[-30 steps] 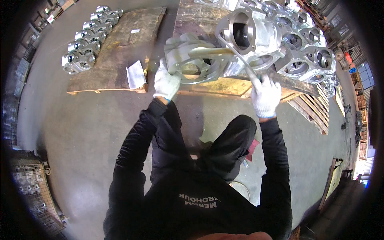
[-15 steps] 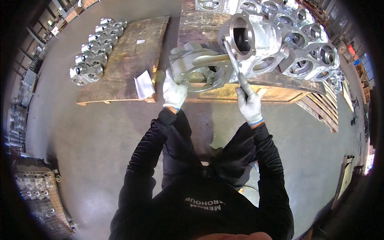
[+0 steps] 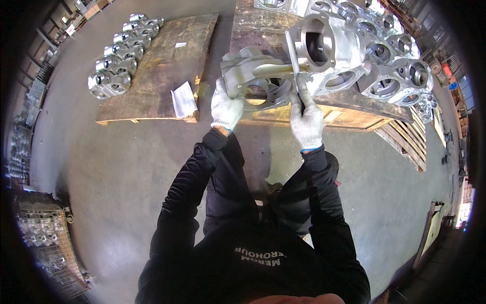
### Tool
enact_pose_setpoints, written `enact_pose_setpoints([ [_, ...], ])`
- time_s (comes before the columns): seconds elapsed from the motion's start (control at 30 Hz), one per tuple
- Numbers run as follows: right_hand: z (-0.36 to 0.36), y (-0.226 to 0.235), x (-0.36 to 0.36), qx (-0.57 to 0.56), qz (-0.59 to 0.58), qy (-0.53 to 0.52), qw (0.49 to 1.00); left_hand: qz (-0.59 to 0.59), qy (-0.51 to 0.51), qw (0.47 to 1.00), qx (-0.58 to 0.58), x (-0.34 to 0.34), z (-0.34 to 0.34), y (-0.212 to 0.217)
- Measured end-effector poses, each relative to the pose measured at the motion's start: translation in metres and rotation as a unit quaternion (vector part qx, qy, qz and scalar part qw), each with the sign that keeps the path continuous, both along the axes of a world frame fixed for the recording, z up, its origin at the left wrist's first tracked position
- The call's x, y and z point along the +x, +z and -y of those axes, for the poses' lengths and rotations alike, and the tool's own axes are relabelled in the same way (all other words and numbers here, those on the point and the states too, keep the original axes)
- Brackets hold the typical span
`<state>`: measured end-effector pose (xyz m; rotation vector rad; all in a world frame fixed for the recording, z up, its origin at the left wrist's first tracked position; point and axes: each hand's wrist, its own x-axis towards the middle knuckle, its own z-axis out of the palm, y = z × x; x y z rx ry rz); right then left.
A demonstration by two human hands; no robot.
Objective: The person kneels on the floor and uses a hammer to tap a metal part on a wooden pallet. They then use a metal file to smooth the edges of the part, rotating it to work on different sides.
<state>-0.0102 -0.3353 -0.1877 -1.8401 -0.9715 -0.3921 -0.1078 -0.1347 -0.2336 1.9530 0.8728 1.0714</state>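
In white knit gloves, both my hands work at a large silver-grey metal casting (image 3: 248,74) with round openings, at the near edge of a wooden table. My left hand (image 3: 226,107) is closed on the casting's left end. The fingers of my right hand (image 3: 307,121) wrap round the lower end of a long, slim grey file (image 3: 293,57). The file points up and slightly left, along the casting's right end. Just right of it sits a bigger housing (image 3: 331,43) with a wide bore, close to the file; whether they touch I cannot tell.
Many similar castings (image 3: 385,86) crowd the table's (image 3: 354,112) right side. On the left, a low wooden platform (image 3: 167,66) carries a row of smaller castings (image 3: 116,63) and a white sheet (image 3: 184,100). A slatted pallet (image 3: 405,142) leans below the table's right end.
My right hand has moved left and turned more upright with the file, whose tip is now higher. My left hand keeps its hold on the casting. The view has shifted slightly.
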Motion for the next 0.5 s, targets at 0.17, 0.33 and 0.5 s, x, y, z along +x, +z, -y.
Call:
enact_pose_setpoints([
  [0.17,-0.009,0.001,-0.006,-0.046,-0.024,0.0,0.999,-0.03,0.031,0.999,0.019,0.002,0.0,-0.002],
  [0.33,-0.017,0.008,-0.008,-0.027,0.005,0.007,1.0,-0.027,0.019,0.999,-0.014,0.004,-0.003,-0.007],
  [0.5,-0.011,0.015,-0.015,-0.085,-0.066,0.026,0.994,0.028,0.02,0.997,-0.064,0.006,0.0,-0.006],
])
